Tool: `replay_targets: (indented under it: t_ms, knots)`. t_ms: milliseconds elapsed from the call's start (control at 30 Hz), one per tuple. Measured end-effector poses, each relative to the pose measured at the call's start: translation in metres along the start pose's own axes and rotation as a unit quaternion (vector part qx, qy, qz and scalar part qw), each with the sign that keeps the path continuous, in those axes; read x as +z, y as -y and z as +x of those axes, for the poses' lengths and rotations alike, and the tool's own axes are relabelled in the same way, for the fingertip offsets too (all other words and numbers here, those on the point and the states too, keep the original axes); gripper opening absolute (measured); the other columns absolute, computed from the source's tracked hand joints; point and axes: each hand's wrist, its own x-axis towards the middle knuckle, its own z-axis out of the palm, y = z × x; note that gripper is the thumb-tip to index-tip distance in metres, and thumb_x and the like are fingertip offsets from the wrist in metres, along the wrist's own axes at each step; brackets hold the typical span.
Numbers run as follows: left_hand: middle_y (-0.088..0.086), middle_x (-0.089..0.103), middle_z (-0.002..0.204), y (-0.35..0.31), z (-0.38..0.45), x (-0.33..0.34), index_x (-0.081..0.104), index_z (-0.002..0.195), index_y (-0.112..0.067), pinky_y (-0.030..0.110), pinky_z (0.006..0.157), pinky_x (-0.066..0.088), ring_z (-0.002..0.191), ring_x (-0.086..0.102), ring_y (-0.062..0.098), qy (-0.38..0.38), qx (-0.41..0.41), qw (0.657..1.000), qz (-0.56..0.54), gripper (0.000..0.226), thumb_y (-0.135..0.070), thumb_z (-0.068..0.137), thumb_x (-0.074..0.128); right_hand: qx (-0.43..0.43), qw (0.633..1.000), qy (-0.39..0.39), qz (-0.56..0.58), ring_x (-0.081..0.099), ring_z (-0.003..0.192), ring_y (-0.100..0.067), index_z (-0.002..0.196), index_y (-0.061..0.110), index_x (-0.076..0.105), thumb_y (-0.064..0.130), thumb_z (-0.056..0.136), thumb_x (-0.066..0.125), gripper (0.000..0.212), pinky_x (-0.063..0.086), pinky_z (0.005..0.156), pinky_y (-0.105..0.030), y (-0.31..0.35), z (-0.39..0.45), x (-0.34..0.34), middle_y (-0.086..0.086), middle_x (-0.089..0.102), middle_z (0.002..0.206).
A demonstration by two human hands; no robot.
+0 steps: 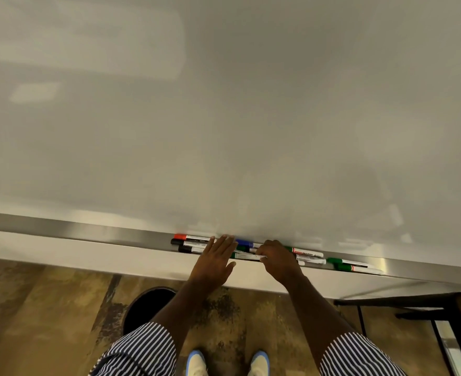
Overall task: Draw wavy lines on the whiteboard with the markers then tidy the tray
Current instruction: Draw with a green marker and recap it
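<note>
Running along the foot of the blank whiteboard [223,104], the metal tray [74,229] holds a scatter of markers near its middle. At the left end of the group lie a red-capped marker [190,236] against the board, and two black-capped markers [188,243] stacked just nearer, all pointing their caps left. The left hand [214,260] rests flat over the right ends of these three, palm down, fingers straight and slightly spread, thumb out to the right, pinching nothing. Between the hands a blue-capped marker [247,243] lies far in the tray, with a green-capped one [242,248] just nearer. The right hand [276,260] is curled, knuckles up, its fingertips closed on a white-barrelled marker [248,257] that lies along the near lip of the tray and reaches toward the left hand. Right of that hand sit a green-and-red marker [304,251] and, further right, two green-capped markers [344,265] side by side. Both arms wear blue-and-white striped sleeves [142,351]. Below, on the mottled brown floor [47,308], are a dark round bin [149,305], pale shoes [196,363] and, at far right, a dark-framed table [413,301].
</note>
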Motion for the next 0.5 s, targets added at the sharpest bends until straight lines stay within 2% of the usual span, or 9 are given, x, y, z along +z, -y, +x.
replay_targets:
  t_ms: [67,167,300,400,500]
  knots:
    - [0.006,0.052,0.149,0.0,0.0,-0.001,0.053,0.143,-0.014,0.05,0.116,0.029,0.141,0.045,0.025,-0.013,0.001,1.0,-0.001,0.058,-0.044,0.096,0.038,-0.01,1.0,-0.009,0.02,0.049,0.119,-0.019,0.126,0.021,0.067,0.017,0.101,0.053,0.029,0.044,0.098,-0.034,-0.002,0.0,-0.002,-0.001,0.06,0.12]
    - [0.004,0.06,0.14,-0.002,0.001,-0.005,0.057,0.139,-0.015,0.048,0.116,0.03,0.136,0.051,0.026,-0.084,0.013,0.996,-0.034,0.049,-0.035,0.094,0.061,-0.036,0.997,-0.038,0.055,0.051,0.111,-0.017,0.123,0.021,0.069,0.016,0.103,0.051,0.027,0.041,0.091,-0.026,-0.006,-0.004,-0.006,0.0,0.063,0.115]
    - [0.003,0.071,0.12,-0.01,0.001,-0.025,0.065,0.127,-0.018,0.047,0.104,0.051,0.113,0.066,0.025,-0.152,-0.007,0.98,-0.128,0.037,-0.024,0.09,0.067,-0.038,0.988,-0.067,0.132,0.054,0.101,-0.011,0.118,0.023,0.071,0.013,0.102,0.054,0.025,0.041,0.085,-0.022,-0.013,-0.014,-0.018,0.006,0.064,0.107]
    - [-0.003,0.07,0.117,-0.02,0.002,-0.047,0.064,0.125,-0.024,0.037,0.089,0.056,0.102,0.067,0.018,-0.146,-0.057,0.954,-0.255,0.029,-0.026,0.096,0.063,-0.034,0.957,-0.124,0.258,0.062,0.095,-0.007,0.105,0.032,0.071,0.008,0.099,0.059,0.027,0.05,0.083,-0.019,-0.008,-0.027,-0.039,0.017,0.068,0.101]
    - [-0.009,0.071,0.109,-0.03,0.005,-0.074,0.065,0.114,-0.03,0.036,0.086,0.058,0.097,0.067,0.009,-0.153,-0.073,0.917,-0.361,0.02,-0.025,0.095,0.067,-0.032,0.917,-0.169,0.36,0.068,0.091,-0.007,0.099,0.034,0.071,0.006,0.098,0.061,0.029,0.056,0.077,-0.019,0.0,-0.043,-0.066,0.021,0.072,0.095]
